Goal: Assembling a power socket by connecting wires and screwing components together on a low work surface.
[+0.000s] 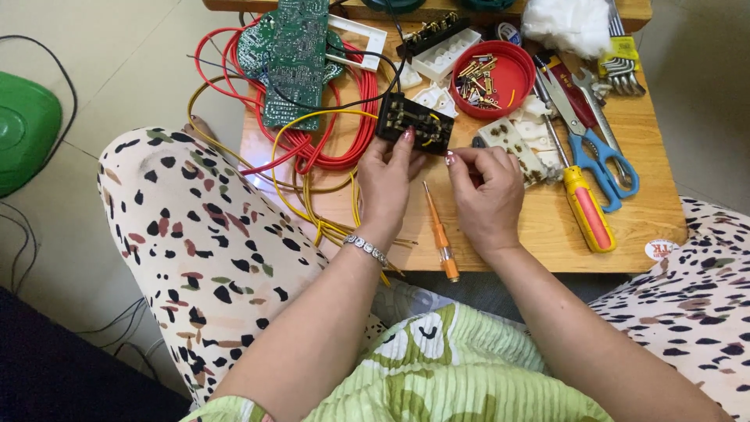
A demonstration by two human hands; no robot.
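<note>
Black switch block (414,123) sits tilted at the middle of the low wooden table (547,227), brass terminals facing up, with yellow wire (312,117) looping into it from the left. The left hand (387,184) has its fingers curled round the block's near left edge, one fingertip pressed on its face, so it grips the block. The right hand (488,191) is closed into a loose pinch just beside the block's right corner; whether anything small sits between those fingertips cannot be told. An orange tester screwdriver (440,233) lies on the table between the two wrists, untouched. Beyond the block are a coil of red wire (344,148), a green circuit board (293,62), a red dish of brass screws (492,78), white plastic switch parts (516,144), blue-handled scissors (594,148) and a yellow-and-red screwdriver (586,207). Fine work on terminals like these seems to go best with the block braced flat against the wood, the holding fingers kept off the brass, and loose strands gathered before tightening.
</note>
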